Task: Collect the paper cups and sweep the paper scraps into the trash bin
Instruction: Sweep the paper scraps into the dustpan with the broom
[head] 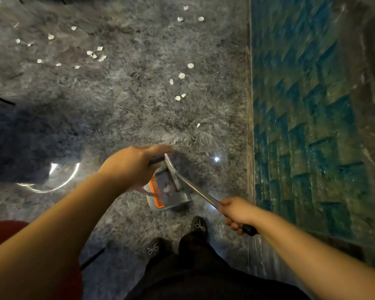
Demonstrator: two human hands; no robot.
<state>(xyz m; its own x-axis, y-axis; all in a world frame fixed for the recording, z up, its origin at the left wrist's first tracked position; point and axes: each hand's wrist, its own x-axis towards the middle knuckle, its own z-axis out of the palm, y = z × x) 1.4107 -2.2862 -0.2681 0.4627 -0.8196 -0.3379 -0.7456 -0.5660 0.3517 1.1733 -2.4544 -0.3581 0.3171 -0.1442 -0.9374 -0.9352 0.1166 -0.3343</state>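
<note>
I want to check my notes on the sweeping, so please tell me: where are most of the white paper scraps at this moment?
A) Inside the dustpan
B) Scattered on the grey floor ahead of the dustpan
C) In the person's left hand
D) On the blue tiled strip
B: the paper scraps lie spread over the grey floor, beyond the dustpan, not on the blue tiled strip.

No readable text, label, brand, number or sign anywhere in view. Nothing legible on the dustpan, on the metal handles, on the dark shoes, or on the scattered paper scraps, which look blank white.
</note>
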